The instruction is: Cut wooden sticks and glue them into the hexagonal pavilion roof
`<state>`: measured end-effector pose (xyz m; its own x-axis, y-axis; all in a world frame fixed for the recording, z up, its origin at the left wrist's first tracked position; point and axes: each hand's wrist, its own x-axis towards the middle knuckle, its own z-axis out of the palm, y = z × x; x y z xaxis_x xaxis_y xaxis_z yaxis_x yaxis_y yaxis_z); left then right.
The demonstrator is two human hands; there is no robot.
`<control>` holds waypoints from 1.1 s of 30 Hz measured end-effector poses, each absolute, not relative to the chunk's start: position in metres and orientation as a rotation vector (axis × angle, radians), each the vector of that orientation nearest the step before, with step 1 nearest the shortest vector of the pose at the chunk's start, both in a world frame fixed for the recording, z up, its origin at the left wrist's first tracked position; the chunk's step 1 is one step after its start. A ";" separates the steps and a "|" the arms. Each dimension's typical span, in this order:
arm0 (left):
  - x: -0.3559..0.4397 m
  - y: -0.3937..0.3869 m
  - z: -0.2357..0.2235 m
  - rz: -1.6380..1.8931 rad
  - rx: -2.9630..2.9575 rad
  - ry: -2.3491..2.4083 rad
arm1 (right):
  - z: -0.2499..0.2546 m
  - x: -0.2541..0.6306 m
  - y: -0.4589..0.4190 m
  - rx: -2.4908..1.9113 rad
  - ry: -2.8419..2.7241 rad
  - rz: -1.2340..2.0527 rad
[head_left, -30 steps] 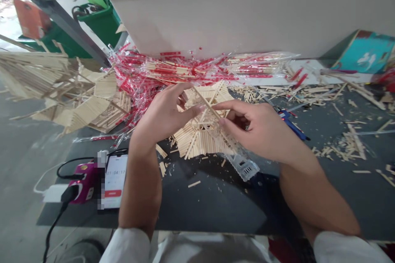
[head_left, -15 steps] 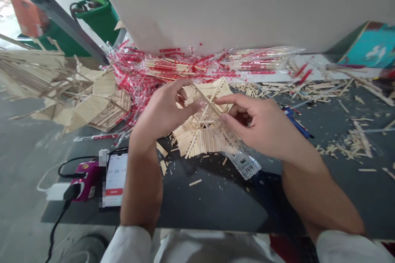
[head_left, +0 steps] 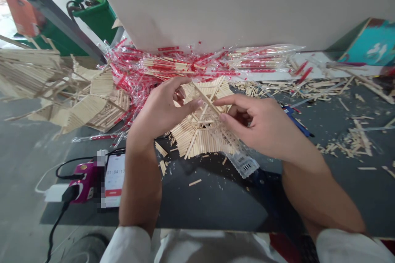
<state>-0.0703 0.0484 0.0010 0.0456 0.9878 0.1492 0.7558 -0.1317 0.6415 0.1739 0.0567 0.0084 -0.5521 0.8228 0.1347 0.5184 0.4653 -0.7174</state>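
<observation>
A pointed model built of thin wooden sticks (head_left: pixel 197 141) lies on the dark tabletop in front of me. Over its top slants a longer wooden stick (head_left: pixel 205 98). My right hand (head_left: pixel 257 125) has thumb and index finger closed about the stick's lower end. My left hand (head_left: pixel 163 109) curls around the model's upper left side, its index fingertip by the stick's upper end and its thumb against the top; its other fingers are partly hidden. Beneath the right hand lies a clear plastic strip with slots (head_left: pixel 245 165), partly covered.
Red-and-clear wrappers with sticks (head_left: pixel 173 63) line the back. A larger stick structure (head_left: pixel 83 107) stands at left. A phone (head_left: pixel 115 178) and a magenta plug adapter (head_left: pixel 82 181) with cables lie front left. Stick scraps (head_left: pixel 345 146) and a blue pen-like tool (head_left: pixel 298 122) lie at right.
Both hands keep nearly the same hold on the stick and model. The whole view shifts slightly to the left; little else differs.
</observation>
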 end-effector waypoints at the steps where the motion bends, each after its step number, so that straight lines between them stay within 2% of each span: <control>1: -0.070 0.048 0.001 0.801 1.944 1.753 | 0.008 0.174 0.057 -1.112 -2.249 0.873; 11: -0.070 0.048 0.003 0.752 1.946 1.767 | 0.005 0.174 0.056 -1.081 -2.238 0.895; 33: -0.066 0.044 0.005 0.769 1.925 1.800 | 0.004 0.168 0.051 -1.099 -2.243 0.696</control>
